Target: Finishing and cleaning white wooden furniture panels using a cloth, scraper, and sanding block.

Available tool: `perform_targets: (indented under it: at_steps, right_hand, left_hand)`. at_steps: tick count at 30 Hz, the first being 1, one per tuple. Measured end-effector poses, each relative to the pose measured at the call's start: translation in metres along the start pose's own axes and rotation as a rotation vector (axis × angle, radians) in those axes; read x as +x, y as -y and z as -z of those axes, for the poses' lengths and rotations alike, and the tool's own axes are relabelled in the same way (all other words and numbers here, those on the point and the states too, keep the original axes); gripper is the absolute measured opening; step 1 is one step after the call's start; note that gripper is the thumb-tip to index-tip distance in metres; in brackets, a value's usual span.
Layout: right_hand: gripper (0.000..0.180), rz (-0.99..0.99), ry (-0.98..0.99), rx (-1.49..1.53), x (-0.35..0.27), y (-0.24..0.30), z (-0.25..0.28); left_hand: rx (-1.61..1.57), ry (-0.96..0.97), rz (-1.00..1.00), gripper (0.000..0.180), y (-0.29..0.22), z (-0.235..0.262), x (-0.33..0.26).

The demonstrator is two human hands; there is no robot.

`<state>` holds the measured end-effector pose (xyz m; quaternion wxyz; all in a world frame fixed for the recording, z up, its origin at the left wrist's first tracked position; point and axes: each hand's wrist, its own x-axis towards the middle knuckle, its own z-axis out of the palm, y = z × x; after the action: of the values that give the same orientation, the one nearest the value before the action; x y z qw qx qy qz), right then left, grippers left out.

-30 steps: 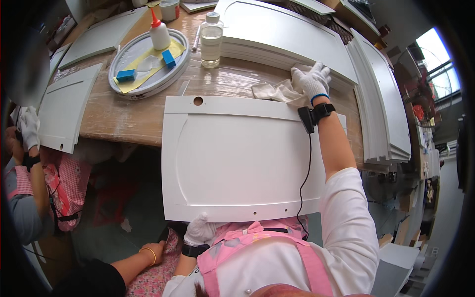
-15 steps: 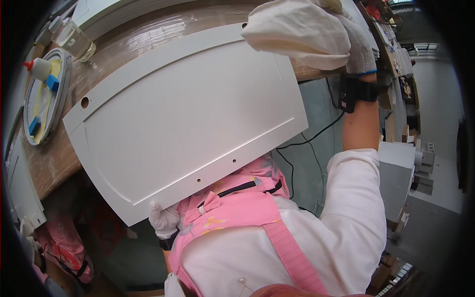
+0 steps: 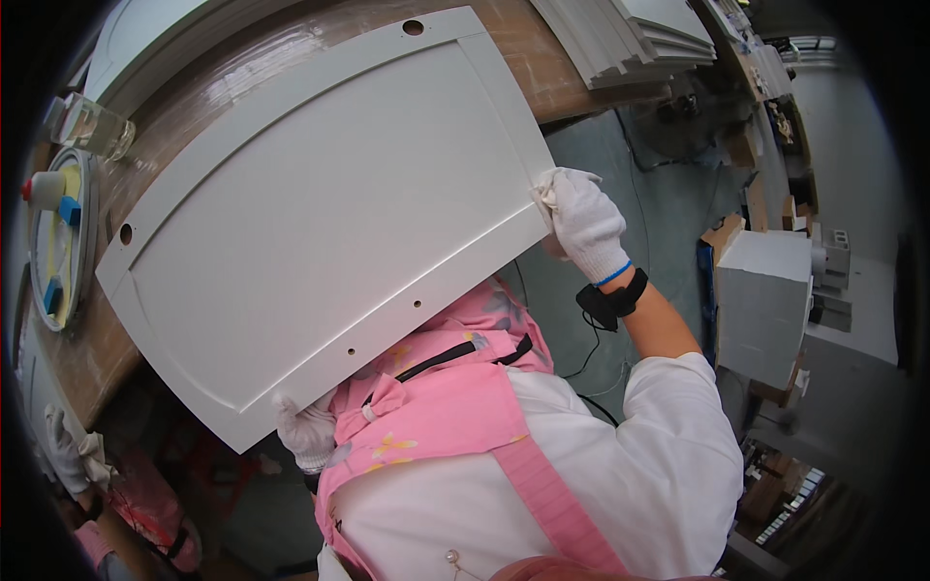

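A white cabinet door panel (image 3: 329, 213) with a recessed middle lies tilted across the wooden table and over its near edge. Two larger holes show near its far edge, two small ones near its near edge. My left hand (image 3: 306, 432), in a white knitted glove, grips the panel's near edge towards the left corner, thumb on top and fingers out of sight. At the right end of the panel is my right hand (image 3: 589, 221), gloved too, closed around a bunched white cloth (image 3: 548, 198) that touches the panel's right edge. Most of the cloth is hidden by the hand.
Left on the table (image 3: 155, 179) are a clear bottle (image 3: 97, 128) and a round lid (image 3: 85, 237) carrying a white squeeze bottle (image 3: 45, 190) and blue blocks. White panels (image 3: 630, 44) are stacked at the far right. A co-worker's gloved hand (image 3: 66, 453) shows lower left.
My right hand has come down with the cloth from the panel's far right corner to its right edge near me. The view has shifted; my left hand still holds the panel.
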<state>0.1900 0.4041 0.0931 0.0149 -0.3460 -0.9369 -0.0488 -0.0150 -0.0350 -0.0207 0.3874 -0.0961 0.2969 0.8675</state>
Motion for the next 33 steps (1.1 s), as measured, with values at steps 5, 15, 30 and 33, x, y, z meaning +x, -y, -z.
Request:
perform_targets:
  at_steps: [5, 15, 30, 33]
  right_hand:
    - [0.016, 0.182, -0.061, 0.106, -0.019, 0.034, 0.0]
    - [0.015, 0.083, -0.096, 0.195, -0.014, 0.036, -0.015]
    - [0.022, 0.197, 1.028, 0.425, -0.016, 0.017, 0.038]
    - [0.023, -0.098, 0.745, -0.092, -0.007, -0.045, 0.057]
  left_hand:
    - [-0.013, -0.068, -0.04, 0.061, -0.001, -0.01, 0.003]
    - [-0.039, -0.137, -0.041, 0.064, -0.004, -0.008, 0.002]
    - [0.005, -0.135, -0.076, 0.062, -0.002, -0.016, 0.001]
    - [0.018, -0.098, -0.066, 0.063, -0.003, -0.006, 0.001]
